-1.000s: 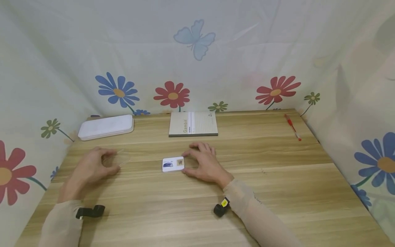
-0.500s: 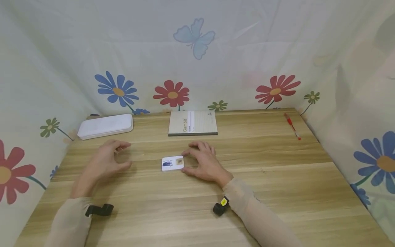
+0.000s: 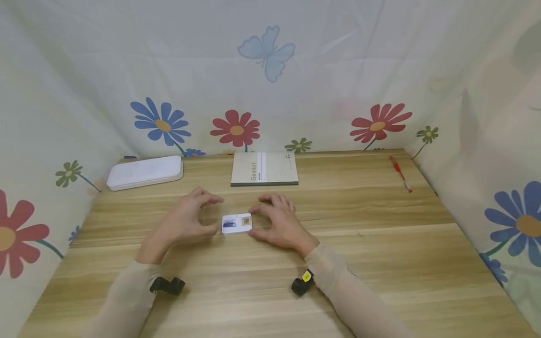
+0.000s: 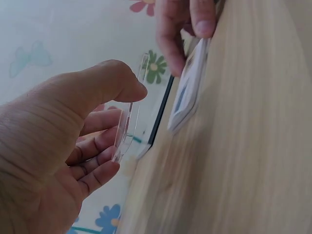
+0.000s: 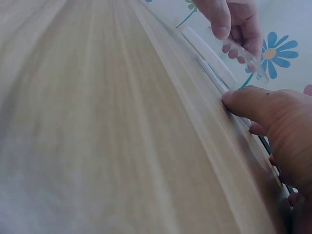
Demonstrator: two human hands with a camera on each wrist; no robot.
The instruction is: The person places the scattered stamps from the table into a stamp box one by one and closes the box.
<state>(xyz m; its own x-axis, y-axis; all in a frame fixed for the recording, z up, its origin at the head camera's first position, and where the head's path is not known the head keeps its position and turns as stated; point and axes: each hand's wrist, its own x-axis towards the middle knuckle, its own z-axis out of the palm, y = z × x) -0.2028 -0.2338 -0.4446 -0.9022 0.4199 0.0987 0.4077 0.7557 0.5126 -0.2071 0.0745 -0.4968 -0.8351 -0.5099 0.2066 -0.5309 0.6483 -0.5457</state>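
My left hand (image 3: 186,220) pinches a clear plastic cover (image 4: 130,122) between thumb and fingers; in the left wrist view it is held on edge above the table. It can barely be made out in the head view. Close to its right lies a small, flat white card case (image 3: 230,230) with rounded corners, a dark blue picture and a tan square on top. Thumb and index finger of my right hand (image 3: 281,225) grip the case's right end, keeping it flat on the wood. The cover and the case are apart.
Behind the hands lies a notebook (image 3: 274,169) marked Gambit. A long white box (image 3: 145,172) sits at the back left, and a red pen (image 3: 399,172) at the back right. Flower-printed cloth (image 3: 317,84) walls in the wooden table (image 3: 380,281).
Carrying the clear cover, my left hand has moved right across the table, from the left side to just beside the white card case. The right hand and the case have stayed put.
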